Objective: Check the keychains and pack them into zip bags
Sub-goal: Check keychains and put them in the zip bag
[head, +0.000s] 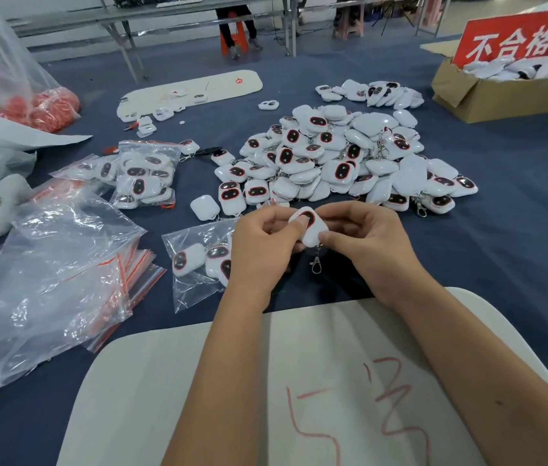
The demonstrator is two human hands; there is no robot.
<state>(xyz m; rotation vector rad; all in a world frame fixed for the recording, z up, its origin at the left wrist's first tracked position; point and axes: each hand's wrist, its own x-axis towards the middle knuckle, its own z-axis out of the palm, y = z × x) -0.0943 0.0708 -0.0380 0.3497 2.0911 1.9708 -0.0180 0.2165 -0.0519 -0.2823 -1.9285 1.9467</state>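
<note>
- Two hands up over the table [501, 230], one keychain [309, 227] pinched between them.
- Far left: spare zip bags [47, 280], a filled bag [145, 176] behind.
- Left hand [259, 250] grips the keychain's left edge, above a part-filled bag [195, 267].
- Right hand [366, 240] pinches its lower right; clasp [316, 264] dangles.
- Best turn it slowly, check both faces.
- Right: unchecked pile [340, 159] waits.
</note>
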